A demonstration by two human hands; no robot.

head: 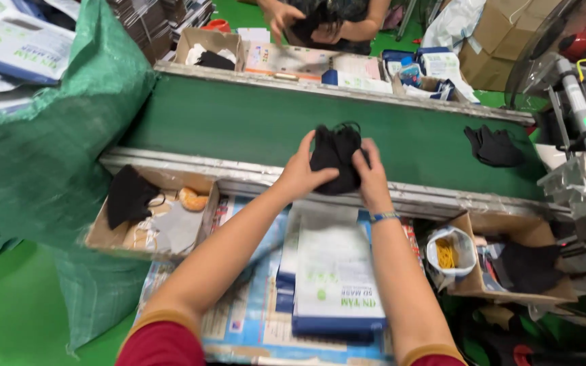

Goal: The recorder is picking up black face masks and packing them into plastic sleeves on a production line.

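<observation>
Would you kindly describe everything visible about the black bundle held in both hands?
The black bundle looks like a stack of soft fabric face masks, with thin ear loops sticking out at its top. The left hand and right hand clasp it from either side, holding it above the near edge of the green conveyor belt.

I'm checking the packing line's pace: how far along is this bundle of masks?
Done: one black stack already lies on the green belt. In hand: the left hand and right hand squeeze a bundle of black masks together. Left: loose masks in the cardboard box, and flat packets unfilled.
</observation>
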